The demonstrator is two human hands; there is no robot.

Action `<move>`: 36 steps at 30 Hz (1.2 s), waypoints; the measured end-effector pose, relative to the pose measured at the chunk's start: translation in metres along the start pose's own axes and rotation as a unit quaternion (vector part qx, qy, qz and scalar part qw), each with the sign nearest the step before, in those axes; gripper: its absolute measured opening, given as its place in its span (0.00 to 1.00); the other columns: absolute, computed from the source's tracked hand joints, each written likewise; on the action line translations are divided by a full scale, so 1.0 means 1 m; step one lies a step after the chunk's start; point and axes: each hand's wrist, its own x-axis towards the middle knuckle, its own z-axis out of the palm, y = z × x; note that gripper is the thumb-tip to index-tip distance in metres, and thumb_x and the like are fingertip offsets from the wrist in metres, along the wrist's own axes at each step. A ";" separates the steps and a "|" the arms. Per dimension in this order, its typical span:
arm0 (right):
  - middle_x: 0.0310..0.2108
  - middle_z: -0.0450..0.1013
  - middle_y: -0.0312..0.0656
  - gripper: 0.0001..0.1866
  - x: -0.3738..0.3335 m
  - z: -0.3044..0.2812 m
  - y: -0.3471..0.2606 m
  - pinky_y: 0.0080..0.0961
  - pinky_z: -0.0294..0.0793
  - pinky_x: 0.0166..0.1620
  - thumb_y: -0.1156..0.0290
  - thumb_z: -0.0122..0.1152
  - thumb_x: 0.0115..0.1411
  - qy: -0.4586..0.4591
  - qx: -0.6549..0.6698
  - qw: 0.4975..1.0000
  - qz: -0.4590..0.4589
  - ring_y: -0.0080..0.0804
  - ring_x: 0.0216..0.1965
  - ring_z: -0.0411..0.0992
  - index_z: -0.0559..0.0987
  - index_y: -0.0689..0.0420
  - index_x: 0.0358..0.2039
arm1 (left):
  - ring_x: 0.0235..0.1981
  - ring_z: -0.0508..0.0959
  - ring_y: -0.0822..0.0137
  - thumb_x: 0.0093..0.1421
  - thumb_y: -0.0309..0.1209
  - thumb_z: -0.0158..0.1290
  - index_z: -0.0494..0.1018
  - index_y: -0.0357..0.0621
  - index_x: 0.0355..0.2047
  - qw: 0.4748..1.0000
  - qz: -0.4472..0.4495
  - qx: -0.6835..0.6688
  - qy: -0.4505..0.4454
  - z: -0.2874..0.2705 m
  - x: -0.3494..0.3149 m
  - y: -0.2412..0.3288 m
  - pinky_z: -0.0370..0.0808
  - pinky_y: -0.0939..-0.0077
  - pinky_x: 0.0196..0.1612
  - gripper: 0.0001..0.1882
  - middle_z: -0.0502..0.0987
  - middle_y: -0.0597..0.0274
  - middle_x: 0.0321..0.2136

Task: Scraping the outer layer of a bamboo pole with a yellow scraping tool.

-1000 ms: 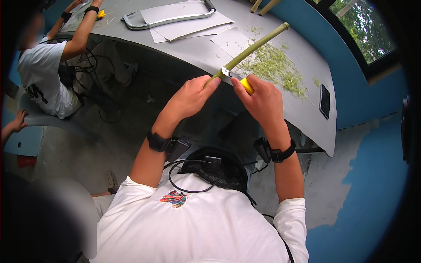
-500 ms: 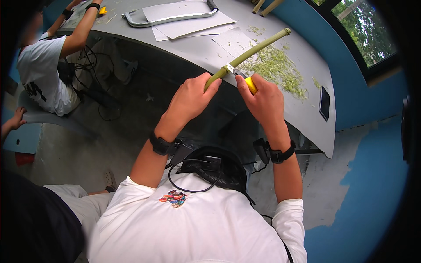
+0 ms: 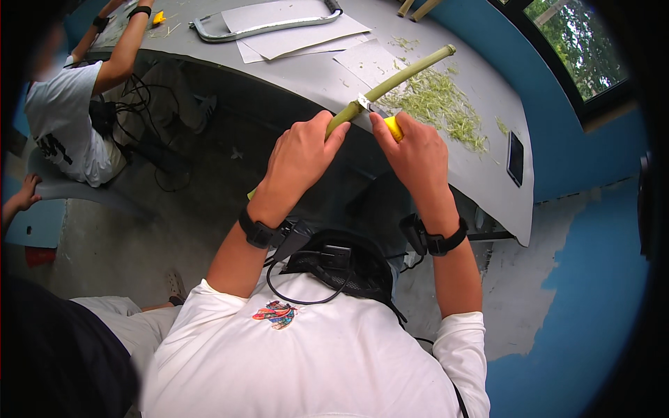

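Observation:
A green bamboo stick (image 3: 410,72) slants up and away over the table's near edge, its lower part wrapped in my left hand (image 3: 302,152). A bit of its near end shows past my left wrist. My right hand (image 3: 417,150) is closed round the yellow handle of a utility knife (image 3: 394,128). The knife's blade meets the stick at a joint just beyond my left thumb. Pale green shavings (image 3: 446,104) lie in a heap on the table below the stick's far half.
On the grey table (image 3: 498,198) lie a hacksaw frame (image 3: 268,31), white paper sheets (image 3: 286,43) and a dark phone (image 3: 515,159). Bamboo pieces (image 3: 424,10) rest at the far edge. A person in a white shirt (image 3: 70,118) works at the left, near a yellow tool (image 3: 158,17).
Both hands, the stick and the knife keep nearly the same pose, with the blade still at the joint. The whole view has shifted slightly.

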 end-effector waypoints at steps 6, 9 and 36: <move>0.23 0.77 0.57 0.32 0.003 0.003 0.016 0.54 0.75 0.32 0.41 0.60 0.80 0.039 0.082 0.995 0.043 0.66 0.28 0.79 0.78 0.60 0.31 | 0.29 0.79 0.33 0.79 0.49 0.57 0.76 0.37 0.37 1.000 -0.014 0.006 -0.004 -0.005 -0.003 0.000 0.76 0.46 0.33 0.24 0.78 0.40 0.24; 0.23 0.76 0.57 0.32 0.003 -0.006 0.017 0.55 0.74 0.33 0.41 0.59 0.80 0.036 0.154 0.986 0.059 0.66 0.27 0.77 0.77 0.60 0.31 | 0.26 0.75 0.38 0.80 0.50 0.57 0.76 0.36 0.39 0.999 -0.021 -0.024 -0.026 -0.005 -0.001 -0.009 0.74 0.51 0.33 0.25 0.76 0.42 0.24; 0.19 0.76 0.50 0.34 0.005 -0.004 0.020 0.49 0.75 0.28 0.36 0.68 0.71 0.017 0.017 0.996 -0.086 0.56 0.24 0.79 0.79 0.56 0.23 | 0.28 0.68 0.79 0.87 0.52 0.44 0.73 0.44 0.40 0.956 -0.033 -0.252 -0.146 0.011 0.011 -0.021 0.70 0.77 0.30 0.25 0.68 0.72 0.27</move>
